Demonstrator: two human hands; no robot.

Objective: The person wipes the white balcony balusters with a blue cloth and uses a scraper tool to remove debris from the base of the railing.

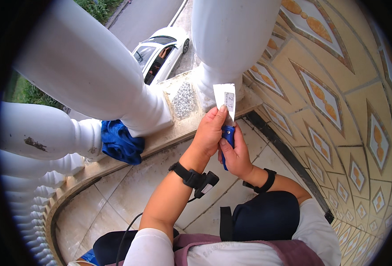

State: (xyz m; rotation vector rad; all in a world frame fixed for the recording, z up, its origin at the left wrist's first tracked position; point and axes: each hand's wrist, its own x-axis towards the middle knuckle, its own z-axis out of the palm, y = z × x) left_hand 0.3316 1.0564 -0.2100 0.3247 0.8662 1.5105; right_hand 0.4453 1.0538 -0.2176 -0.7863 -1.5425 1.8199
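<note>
Holds scraper [228, 128] near right end of ledge [184, 124]. Clamps right hand [237, 156] fingers around handle [229, 138]; pinches blade [221, 94] near its base with left hand [208, 132]. Best keep fingertips off blade's front edge, handle firm, pinch light.

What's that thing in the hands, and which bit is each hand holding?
A scraper. The left hand holds it by the pale blade, and the right hand grips the blue handle.

Fisheye head camera facing steeply down from wearer's head, viewing left hand [209, 130] and right hand [238, 156] nearby, road [136, 20] lying well below.
</note>
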